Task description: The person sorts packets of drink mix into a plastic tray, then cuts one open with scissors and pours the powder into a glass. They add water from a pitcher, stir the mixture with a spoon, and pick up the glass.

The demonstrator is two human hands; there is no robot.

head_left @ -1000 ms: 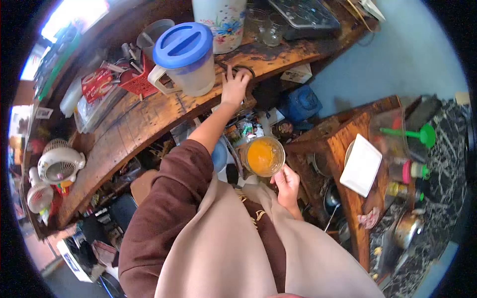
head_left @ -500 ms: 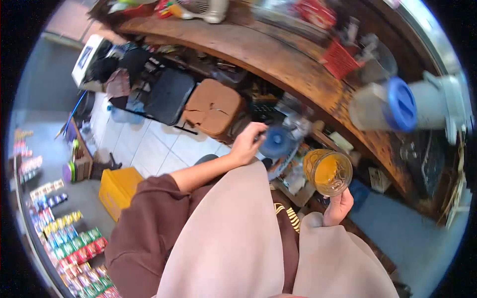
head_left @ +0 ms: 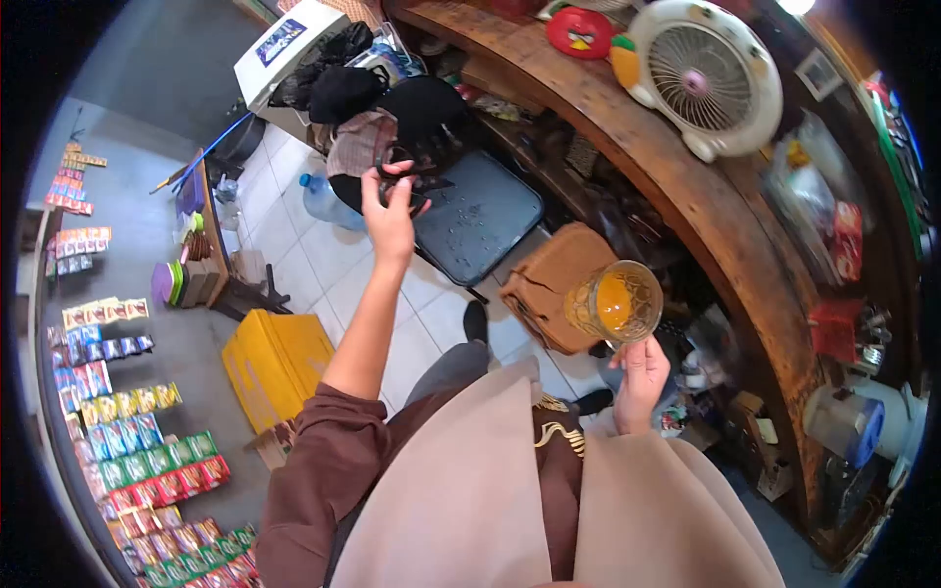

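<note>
My left hand (head_left: 391, 220) stretches forward over the tiled floor, closed on a pair of dark scissors (head_left: 427, 184); finger loops show at the fingers and a pointed part sticks out to the right. Just beyond it is a black seat (head_left: 480, 218) with small specks or drops on it. In my right hand (head_left: 642, 377) is a patterned glass mug (head_left: 637, 302) with orange liquid inside, gripped low by its handle side. Behind the mug stands a brown cushioned stool (head_left: 557, 274) with a cracked top.
A curved wooden counter (head_left: 676, 162) runs along the right, bearing a white fan (head_left: 701, 78) and plastic bags. A yellow box (head_left: 274, 367) stands on the left, near hanging rows of sachets (head_left: 157, 456). A water bottle (head_left: 331, 201) lies near the seat.
The view has turned left, bringing the fan and black seat nearer the middle. My left hand has reached out forward and left with the scissors. My right hand still holds the mug.
</note>
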